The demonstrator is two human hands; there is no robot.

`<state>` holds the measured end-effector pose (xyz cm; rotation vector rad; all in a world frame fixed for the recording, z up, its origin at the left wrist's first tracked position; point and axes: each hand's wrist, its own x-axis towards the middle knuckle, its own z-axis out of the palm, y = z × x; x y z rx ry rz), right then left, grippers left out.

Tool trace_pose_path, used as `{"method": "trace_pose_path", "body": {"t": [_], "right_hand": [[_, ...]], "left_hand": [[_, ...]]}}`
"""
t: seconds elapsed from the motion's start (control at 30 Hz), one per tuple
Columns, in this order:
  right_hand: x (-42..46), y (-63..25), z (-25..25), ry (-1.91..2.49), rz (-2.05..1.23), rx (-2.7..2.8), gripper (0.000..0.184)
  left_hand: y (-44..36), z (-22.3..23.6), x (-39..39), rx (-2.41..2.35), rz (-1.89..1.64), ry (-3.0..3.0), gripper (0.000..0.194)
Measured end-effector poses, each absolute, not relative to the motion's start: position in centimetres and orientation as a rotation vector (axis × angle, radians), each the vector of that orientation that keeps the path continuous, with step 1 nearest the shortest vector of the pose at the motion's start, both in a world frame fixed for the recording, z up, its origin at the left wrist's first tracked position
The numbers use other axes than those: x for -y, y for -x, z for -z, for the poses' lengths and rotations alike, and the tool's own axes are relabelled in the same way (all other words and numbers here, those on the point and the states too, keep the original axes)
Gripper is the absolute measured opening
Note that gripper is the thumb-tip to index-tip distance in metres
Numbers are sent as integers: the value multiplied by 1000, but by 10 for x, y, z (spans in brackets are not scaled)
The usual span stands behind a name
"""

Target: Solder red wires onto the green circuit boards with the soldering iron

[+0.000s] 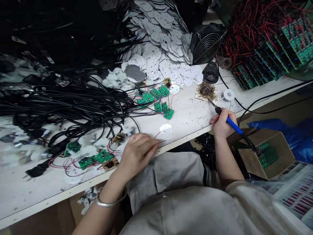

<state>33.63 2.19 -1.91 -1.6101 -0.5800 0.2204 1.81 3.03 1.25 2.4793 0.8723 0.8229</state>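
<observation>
My right grip (223, 123) closes round a blue-handled soldering iron (234, 125), its long axis slanting up-left, tip just beside a heap of brass shavings (206, 91). My left grip (138, 154) rests curled on the white wooden desk (188, 114), nearest a perforated white disc (165, 131) and a thin red wire (156, 134); whether it pinches that wire I cannot tell.

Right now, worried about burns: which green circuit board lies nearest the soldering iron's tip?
The board at the group's lower right, closest to the soldering iron in the right hand; the others lie farther off.
</observation>
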Motion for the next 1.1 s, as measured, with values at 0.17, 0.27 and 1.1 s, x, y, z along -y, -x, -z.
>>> {"method": "trace_pose_path", "body": {"t": [0.17,0.27,1.1], "right_hand": [[-20,-337,15,1541,-211,544,29],[-9,-318,11,1407,-193,589,25],[22,-235,28,1027,-88,1828,20]], "left_hand": [[-25,-12,-28,-931,-883,-2226,9],[-30,-11,-27,-1089,-847,-2104,6],[-31,-10,-39,-1000,-670,-2262,10]]}}
